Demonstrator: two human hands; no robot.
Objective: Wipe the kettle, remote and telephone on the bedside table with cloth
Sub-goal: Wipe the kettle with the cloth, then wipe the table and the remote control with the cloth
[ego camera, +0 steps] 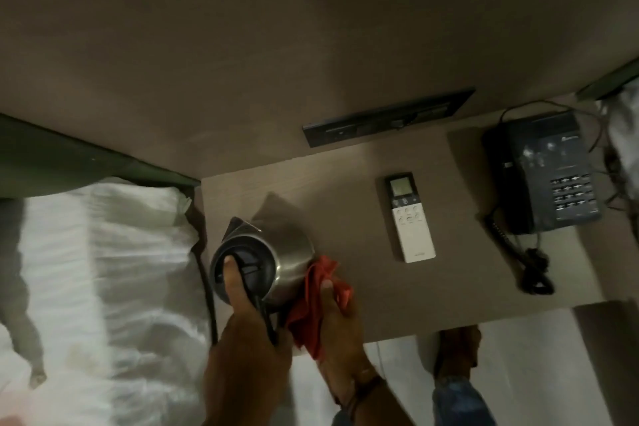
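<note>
A steel kettle (287, 252) with a black lid stands at the front left of the brown bedside table (345, 190). My left hand (242, 328) grips its black handle, thumb resting on the lid. My right hand (337, 318) presses a red cloth (320, 290) against the kettle's right side. A white remote (411, 221) with a small screen lies flat in the middle of the table. A black telephone (543, 173) sits at the right, its coiled cord trailing toward the front edge.
A bed with white sheets (103, 270) lies to the left, close to the table. A dark switch panel (387, 121) is set in the wall behind. A black cable (207, 287) runs down the table's left side. My foot (456, 349) shows below the front edge.
</note>
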